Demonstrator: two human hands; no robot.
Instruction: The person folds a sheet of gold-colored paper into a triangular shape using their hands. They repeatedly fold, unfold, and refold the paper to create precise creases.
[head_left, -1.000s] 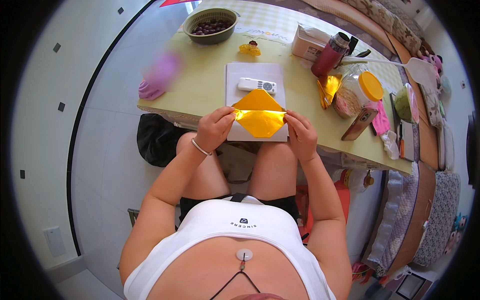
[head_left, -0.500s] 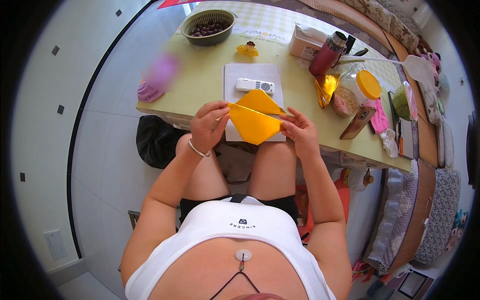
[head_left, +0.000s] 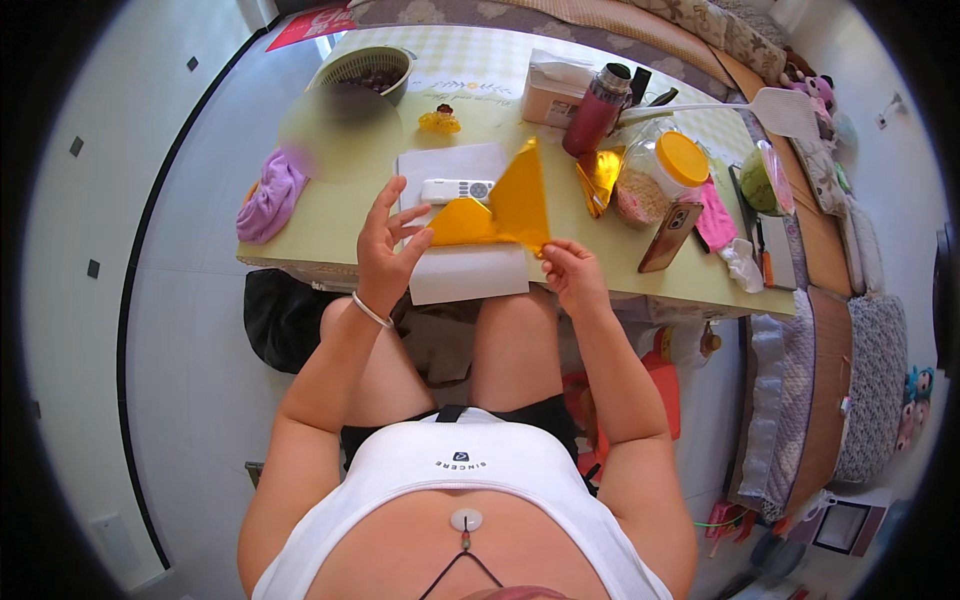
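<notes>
A shiny gold folded paper (head_left: 520,205) hangs over the table's near edge, in front of me. Its right part stands up as a tall pointed flap, while the left part lies lower and flatter. My right hand (head_left: 574,275) pinches the bottom right corner between thumb and fingers. Beside the paper's left end is my left hand (head_left: 385,248), fingers spread, the thumb tip close to the gold edge; whether it touches I cannot tell. Under the paper are white sheets (head_left: 468,275) and a white remote control (head_left: 455,190), partly covered.
Left on the table are a purple cloth (head_left: 272,197) and a basket of dark fruit (head_left: 396,60), partly blurred. To the right stand a red thermos (head_left: 597,112), more gold paper (head_left: 600,178), a yellow-lidded jar (head_left: 645,192) and a phone (head_left: 670,237). A small yellow figure (head_left: 439,120) sits farther back.
The gold paper has turned, its right part swinging up into a tall point. My left fingers have come off its left corner and spread. The right hand still pinches a corner. The view has shifted.
</notes>
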